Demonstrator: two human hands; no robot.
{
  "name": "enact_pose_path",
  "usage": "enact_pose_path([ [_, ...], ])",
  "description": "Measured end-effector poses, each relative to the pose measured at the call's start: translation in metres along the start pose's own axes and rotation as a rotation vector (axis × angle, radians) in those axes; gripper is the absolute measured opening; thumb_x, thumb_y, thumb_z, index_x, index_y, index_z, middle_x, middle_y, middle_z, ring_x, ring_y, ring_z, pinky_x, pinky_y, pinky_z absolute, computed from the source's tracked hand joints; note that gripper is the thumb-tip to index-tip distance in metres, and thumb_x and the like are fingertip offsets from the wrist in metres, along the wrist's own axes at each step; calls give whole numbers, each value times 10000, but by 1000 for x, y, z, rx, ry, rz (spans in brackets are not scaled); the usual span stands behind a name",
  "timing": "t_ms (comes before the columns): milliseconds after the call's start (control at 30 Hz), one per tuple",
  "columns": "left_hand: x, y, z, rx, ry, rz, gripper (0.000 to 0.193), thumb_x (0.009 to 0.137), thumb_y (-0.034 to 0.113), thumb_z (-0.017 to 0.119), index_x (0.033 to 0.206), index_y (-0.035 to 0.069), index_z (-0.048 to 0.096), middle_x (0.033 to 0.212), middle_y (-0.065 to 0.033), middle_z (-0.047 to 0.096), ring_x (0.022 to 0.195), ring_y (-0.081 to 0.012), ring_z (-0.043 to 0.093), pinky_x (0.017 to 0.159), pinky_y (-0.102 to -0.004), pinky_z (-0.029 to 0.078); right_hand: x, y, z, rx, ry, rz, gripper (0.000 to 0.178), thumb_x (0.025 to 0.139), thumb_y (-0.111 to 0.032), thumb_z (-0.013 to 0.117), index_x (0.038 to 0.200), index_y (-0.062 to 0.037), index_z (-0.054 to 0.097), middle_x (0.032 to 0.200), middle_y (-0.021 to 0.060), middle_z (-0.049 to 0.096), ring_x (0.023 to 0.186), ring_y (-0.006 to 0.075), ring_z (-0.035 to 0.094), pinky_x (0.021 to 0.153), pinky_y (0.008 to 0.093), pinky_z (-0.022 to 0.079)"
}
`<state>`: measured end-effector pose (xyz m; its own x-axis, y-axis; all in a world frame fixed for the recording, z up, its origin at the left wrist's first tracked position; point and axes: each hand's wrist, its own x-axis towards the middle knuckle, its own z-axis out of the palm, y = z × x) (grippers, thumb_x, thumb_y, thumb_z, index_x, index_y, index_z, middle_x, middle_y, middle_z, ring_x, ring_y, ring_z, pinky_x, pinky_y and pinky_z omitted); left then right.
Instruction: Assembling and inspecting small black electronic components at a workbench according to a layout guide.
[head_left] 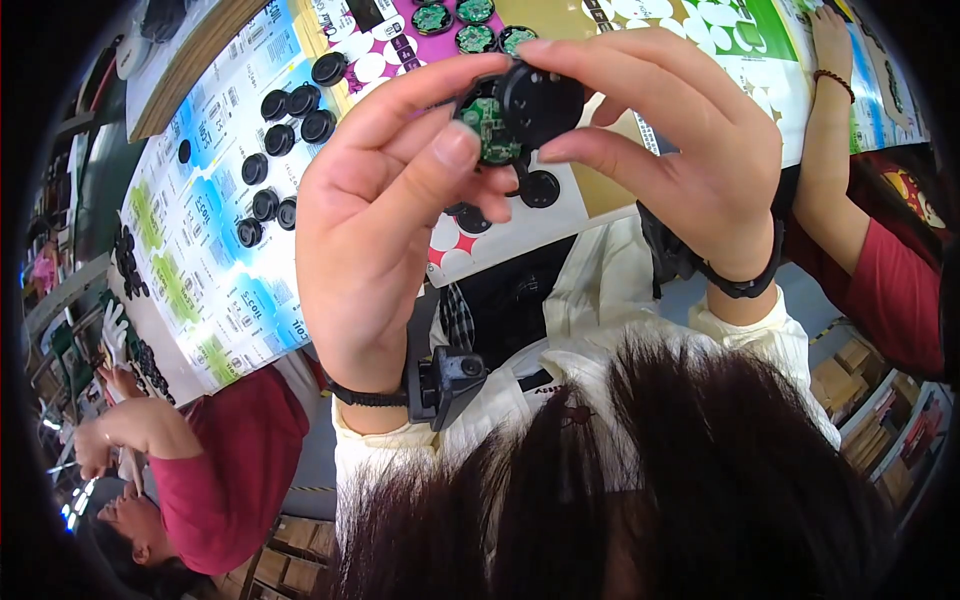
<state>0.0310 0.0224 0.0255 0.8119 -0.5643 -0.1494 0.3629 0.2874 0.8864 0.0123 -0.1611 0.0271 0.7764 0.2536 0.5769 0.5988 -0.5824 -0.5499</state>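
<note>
Above the table, my left hand point(375, 200) is closed on a round green circuit board point(490, 140) set in a black housing, its thumb across the board's near side. My right hand point(690, 140) grips a flat black round cover point(543, 103) by its edge, between thumb and fingers. The cover overlaps the board's right side and is tilted against it; whether the two are joined I cannot tell. Below my hands, a black round part point(540, 188) lies by the table's near edge, with another partly hidden by my left fingers.
Several black round caps point(278, 138) lie on the printed sheet point(215, 200) to the left. More round green boards point(475, 38) sit at the far side on a magenta sheet. A co-worker's red sleeve point(215, 490) is at lower left, another person's forearm point(830, 150) at right.
</note>
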Motion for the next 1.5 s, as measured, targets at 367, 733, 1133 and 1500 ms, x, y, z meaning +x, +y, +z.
enact_pose_path([
  [367,-1,-10,6,62,53,105,648,702,225,647,1204,-20,319,1022,-137,510,902,-224,544,777,-307,460,2,-6,-2,124,41,-175,478,541,-142,744,942,36,557,871,94,541,665,123,518,530,197,422],
  [733,3,-14,13,-53,14,33,735,650,380,668,1158,-48,353,995,-166,514,884,-226,546,752,-307,461,4,-1,-8,194,-78,-175,502,585,-185,717,987,54,533,932,131,500,735,168,525,593,231,447],
  [1133,-2,-18,19,31,36,46,771,668,474,615,1162,-54,348,1058,-156,500,962,-222,513,802,-293,438,9,-6,6,180,-86,-229,501,580,-169,713,992,52,534,913,116,502,713,171,525,584,241,444],
  [1500,-3,-11,14,31,17,-61,766,619,443,674,1125,-51,380,1045,-165,511,953,-237,530,828,-327,443,8,-4,5,167,-100,-297,500,575,-154,709,998,49,535,894,101,503,690,174,525,576,251,441],
])
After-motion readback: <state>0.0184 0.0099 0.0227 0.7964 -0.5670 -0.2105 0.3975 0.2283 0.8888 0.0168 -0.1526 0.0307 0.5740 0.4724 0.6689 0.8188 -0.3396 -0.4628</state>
